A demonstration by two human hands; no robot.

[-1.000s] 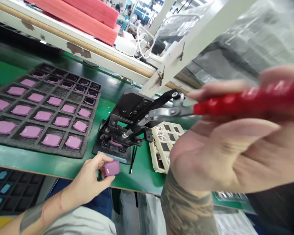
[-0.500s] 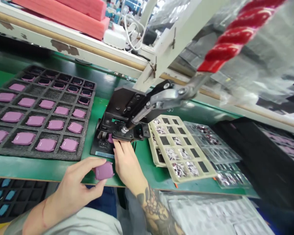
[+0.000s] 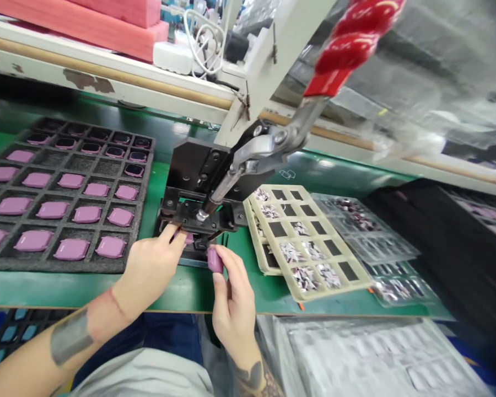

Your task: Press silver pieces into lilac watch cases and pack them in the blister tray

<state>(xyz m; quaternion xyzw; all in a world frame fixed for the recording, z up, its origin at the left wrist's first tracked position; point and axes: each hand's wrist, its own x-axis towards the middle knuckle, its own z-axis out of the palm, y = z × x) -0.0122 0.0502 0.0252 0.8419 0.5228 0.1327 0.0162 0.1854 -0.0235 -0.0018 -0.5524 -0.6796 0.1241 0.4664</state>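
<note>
My left hand (image 3: 151, 270) reaches under the head of a black hand press (image 3: 200, 215), its fingers on a purple watch case (image 3: 187, 237) in the fixture. The press head and my fingers hide part of that case. Just in front of the press, on its right side, my right hand (image 3: 233, 295) pinches another purple watch case (image 3: 215, 260) between thumb and fingers, turned edge-on. Above, the press's metal lever ends in a red grip (image 3: 343, 49). To the left, a dark foam tray (image 3: 138, 220) holds rows of purple watch cases, some with black screens at the back.
Cream trays (image 3: 343, 292) with small shiny parts and black pads lie right of the press. Beyond them are clear plastic trays (image 3: 355, 231) and a black sheet (image 3: 430, 242). A white shelf beam (image 3: 149, 91) crosses behind. Bagged trays (image 3: 355, 353) sit below the bench edge.
My left hand has moved from in front of the press to the fixture with its watch case. The right hand has drawn out to the right, now holding a watch case. The view has shifted.
</note>
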